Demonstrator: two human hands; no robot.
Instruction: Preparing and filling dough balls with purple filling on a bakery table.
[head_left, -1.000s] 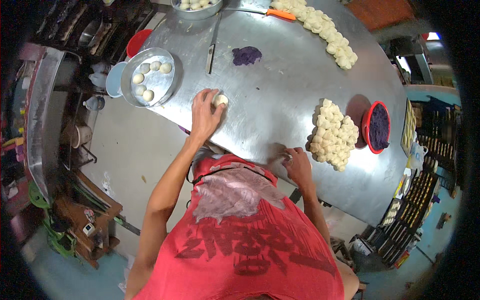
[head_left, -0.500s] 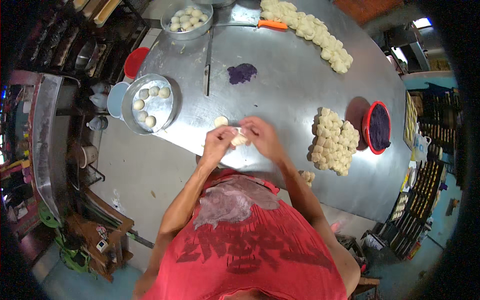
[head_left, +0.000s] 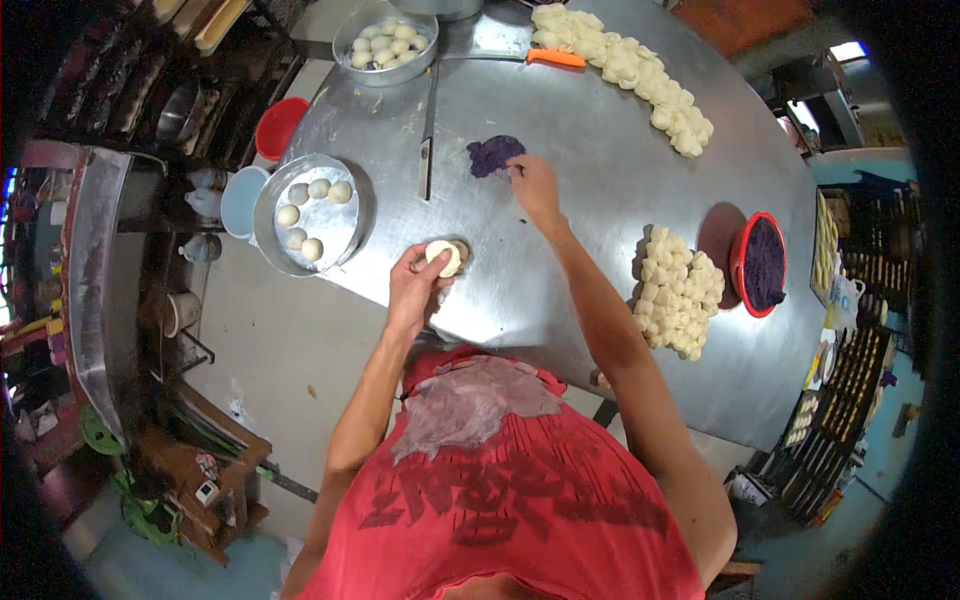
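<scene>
My left hand (head_left: 417, 278) grips a flattened pale dough round (head_left: 443, 257) near the table's front edge. My right hand (head_left: 532, 188) is stretched forward, thumb and fingertips pinched on the edge of a dark purple paste patch (head_left: 488, 155). A bunched group of dough pieces (head_left: 675, 290) lies to the right, beside a red bowl of purple paste (head_left: 763, 262). A round pan (head_left: 315, 228) on the left holds several dough balls. A long metal blade (head_left: 426, 165) lies left of the paste patch.
At the back of the steel table (head_left: 580, 120) are a second pan of balls (head_left: 385, 45), an orange-handled knife (head_left: 555, 57) and a long row of dough (head_left: 660, 85). A red container (head_left: 282, 125) and light blue one (head_left: 240, 205) stand off the left edge. Racks of trays line the right.
Both hands were together over a piece of dough half a second ago. My right hand has moved forward to the purple paste; my left now holds a flattened round alone.
</scene>
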